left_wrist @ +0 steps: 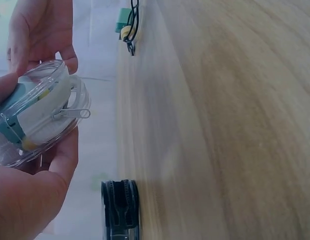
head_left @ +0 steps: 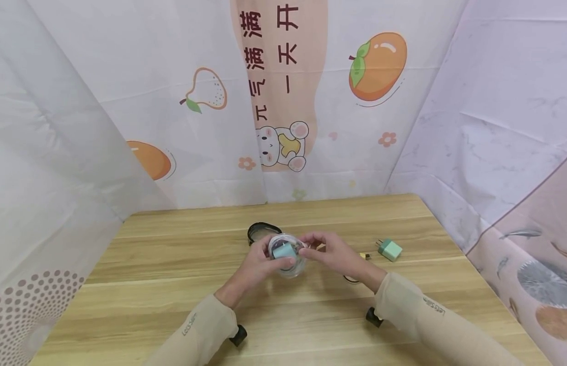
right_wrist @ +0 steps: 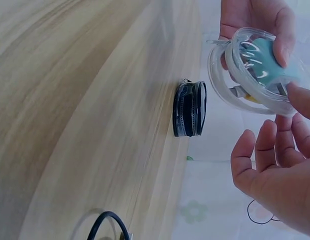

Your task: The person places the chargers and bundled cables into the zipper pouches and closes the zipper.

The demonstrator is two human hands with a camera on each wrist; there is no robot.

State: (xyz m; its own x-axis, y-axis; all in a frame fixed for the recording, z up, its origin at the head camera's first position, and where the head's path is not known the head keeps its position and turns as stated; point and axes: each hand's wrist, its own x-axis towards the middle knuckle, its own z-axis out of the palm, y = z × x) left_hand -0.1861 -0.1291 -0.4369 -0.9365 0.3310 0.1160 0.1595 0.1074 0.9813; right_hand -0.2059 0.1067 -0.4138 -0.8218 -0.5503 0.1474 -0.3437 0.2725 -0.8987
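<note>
A clear round zip case (head_left: 290, 272) is held up over the table between both hands. Inside it, through the see-through wall, show a light-blue charger (right_wrist: 262, 62) and a white cable. My left hand (head_left: 260, 262) grips the case from its left side, thumb across the front over the charger. On the opposite side, my right hand (head_left: 329, 251) pinches the rim between thumb and forefinger, while its other fingers are loosely bent below in the right wrist view. A metal zip pull (left_wrist: 72, 113) sticks out from the edge of the case.
Behind the left hand on the wooden table (head_left: 173, 284) stands a black-trimmed round case (right_wrist: 189, 109). A green charger (head_left: 390, 249) lies at the right. Near the right wrist are a yellow plug (head_left: 363, 255) and a black cable (head_left: 350, 279). Printed cloth walls surround the table.
</note>
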